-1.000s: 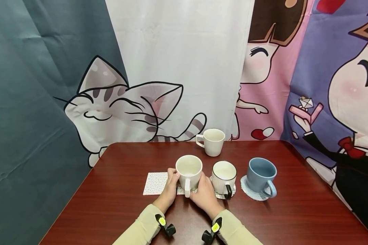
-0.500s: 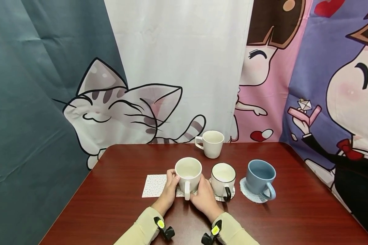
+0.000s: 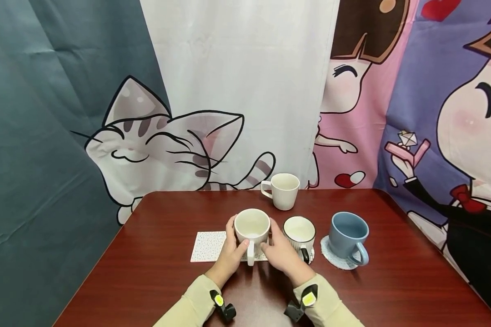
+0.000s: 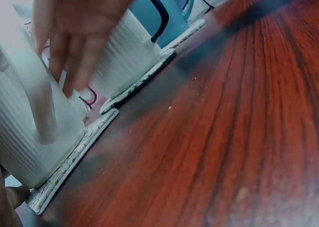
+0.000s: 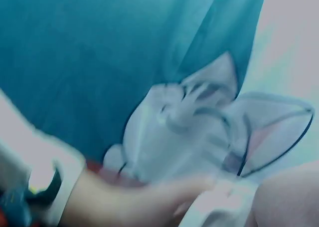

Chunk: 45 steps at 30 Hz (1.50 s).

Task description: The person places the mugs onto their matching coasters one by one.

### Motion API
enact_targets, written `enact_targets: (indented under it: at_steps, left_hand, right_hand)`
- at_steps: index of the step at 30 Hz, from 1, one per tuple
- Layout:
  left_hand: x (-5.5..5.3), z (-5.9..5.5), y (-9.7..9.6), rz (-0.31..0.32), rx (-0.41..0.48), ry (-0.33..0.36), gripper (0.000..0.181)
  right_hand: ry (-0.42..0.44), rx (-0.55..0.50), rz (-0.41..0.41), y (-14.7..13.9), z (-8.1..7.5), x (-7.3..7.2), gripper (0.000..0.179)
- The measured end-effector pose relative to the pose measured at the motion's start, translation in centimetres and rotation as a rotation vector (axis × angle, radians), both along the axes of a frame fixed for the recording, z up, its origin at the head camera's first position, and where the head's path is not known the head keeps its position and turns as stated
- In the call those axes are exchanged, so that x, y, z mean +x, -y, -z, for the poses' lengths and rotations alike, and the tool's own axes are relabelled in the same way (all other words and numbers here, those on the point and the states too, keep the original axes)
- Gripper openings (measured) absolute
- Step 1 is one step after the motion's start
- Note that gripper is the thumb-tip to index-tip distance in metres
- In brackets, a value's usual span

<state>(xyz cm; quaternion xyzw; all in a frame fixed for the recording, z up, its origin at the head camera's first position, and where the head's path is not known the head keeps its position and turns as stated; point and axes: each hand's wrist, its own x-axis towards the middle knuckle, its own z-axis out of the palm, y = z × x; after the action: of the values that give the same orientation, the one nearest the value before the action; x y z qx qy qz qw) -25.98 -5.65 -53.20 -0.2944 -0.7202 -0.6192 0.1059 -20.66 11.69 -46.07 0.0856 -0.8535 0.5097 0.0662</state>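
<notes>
A ribbed white mug [image 3: 251,225] stands at the table's middle, its handle toward me. In the left wrist view its base sits on a patterned coaster [image 4: 75,159]. My left hand [image 3: 226,258] holds the mug's left side, fingers round the wall and thumb beside the handle. My right hand [image 3: 287,254] is at the mug's right side. In the left wrist view its fingers [image 4: 76,57] look straight and slack; contact with the mug cannot be made out. The right wrist view is blurred, with my left hand [image 5: 124,202] low in it.
To the right, a black-rimmed white mug [image 3: 299,229] stands on a coaster, partly behind my right hand. Farther right, a blue mug [image 3: 347,238] sits on a round pale coaster [image 3: 338,260]. Another white mug [image 3: 285,193] stands at the back. A speckled white coaster [image 3: 206,247] lies left.
My right hand has loosened from the mug's lower right and shifted right and up. My left thumb has moved nearer the handle. The mug has stayed in place.
</notes>
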Motion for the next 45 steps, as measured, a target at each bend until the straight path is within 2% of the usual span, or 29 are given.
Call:
enact_targets:
  at_steps: [4, 6, 8, 11, 14, 16, 19, 24, 28, 30, 35, 37, 40, 45]
  left_hand:
    - [0.0, 0.1, -0.1, -0.006, -0.005, 0.000, 0.079]
    - [0.0, 0.1, -0.1, -0.009, 0.000, -0.004, 0.078]
    - [0.0, 0.1, -0.1, -0.004, 0.008, -0.017, 0.078]
    - [-0.1, 0.0, -0.1, -0.003, 0.005, -0.035, 0.078]
    - [-0.1, -0.1, -0.1, -0.010, -0.007, -0.033, 0.080]
    - [-0.1, -0.2, 0.0, -0.012, -0.014, -0.023, 0.082]
    - [-0.2, -0.1, 0.1, -0.005, -0.018, -0.015, 0.084]
    - [-0.3, -0.1, -0.1, 0.001, -0.014, -0.035, 0.081]
    - [0.1, -0.5, -0.3, -0.017, -0.021, -0.041, 0.078]
    - [0.6, -1.2, -0.3, -0.030, -0.026, -0.030, 0.077]
    - [2.3, -3.9, -0.3, -0.049, -0.045, 0.003, 0.072]
    - [2.5, -4.3, -0.3, -0.054, -0.050, 0.001, 0.071]
    - [2.6, -4.3, -0.4, -0.065, -0.046, 0.009, 0.071]
    - [1.2, -1.7, -0.4, -0.091, -0.046, 0.020, 0.074]
  right_hand:
    - [0.045, -0.108, -0.025, -1.0, -3.1, 0.9, 0.064]
    - [0.009, -0.132, -0.026, -1.7, -4.3, 1.2, 0.060]
    - [-0.070, -0.145, -0.025, -2.6, -5.1, 1.2, 0.057]
    - [-0.236, 0.041, 0.018, -4.4, -5.3, 0.6, 0.052]
    - [-0.320, 0.322, 0.054, -6.2, -4.4, -0.4, 0.047]
    - [-0.307, 0.464, 0.040, -7.1, -3.6, -1.0, 0.045]
    - [-0.276, 0.578, 0.012, -7.7, -2.5, -1.6, 0.038]
    - [-0.255, 0.633, 0.039, -7.6, -1.9, -2.1, 0.031]
    - [-0.209, 0.635, 0.066, -7.3, -2.0, -2.3, 0.031]
    - [-0.192, 0.634, 0.074, -7.2, -2.0, -2.3, 0.032]
    - [-0.167, 0.633, 0.105, -7.0, -2.1, -2.4, 0.036]
    - [-0.160, 0.632, 0.118, -6.9, -2.1, -2.4, 0.036]
    - [-0.148, 0.626, 0.128, -6.8, -2.2, -2.4, 0.035]
    - [-0.137, 0.624, 0.121, -6.7, -2.2, -2.3, 0.037]
